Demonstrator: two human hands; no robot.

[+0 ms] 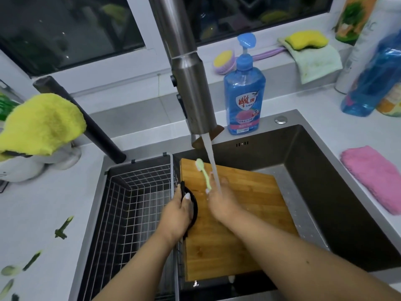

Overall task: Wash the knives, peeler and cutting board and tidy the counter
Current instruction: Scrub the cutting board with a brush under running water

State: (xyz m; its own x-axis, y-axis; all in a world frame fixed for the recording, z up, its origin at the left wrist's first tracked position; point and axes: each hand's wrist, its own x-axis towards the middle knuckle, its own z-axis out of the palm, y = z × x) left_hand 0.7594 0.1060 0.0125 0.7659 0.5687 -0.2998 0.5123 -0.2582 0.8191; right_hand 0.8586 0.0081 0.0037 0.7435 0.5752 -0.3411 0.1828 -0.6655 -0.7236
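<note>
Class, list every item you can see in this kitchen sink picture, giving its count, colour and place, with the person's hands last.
cutting board: 1, wooden brown, tilted in the sink
sink: 1, dark steel, centre
peeler: 1, light green, under the water stream
faucet: 1, steel, above the sink, running
wire basket: 1, silver, left part of the sink
soap bottle: 1, blue, behind the sink
pink cloth: 1, right counter
yellow cloth: 1, left counter
yellow sponge: 1, windowsill, on a pale cloth
vegetable scraps: several, green, left counter
left hand: grips the board's black handle
right hand: holds the peeler
</note>
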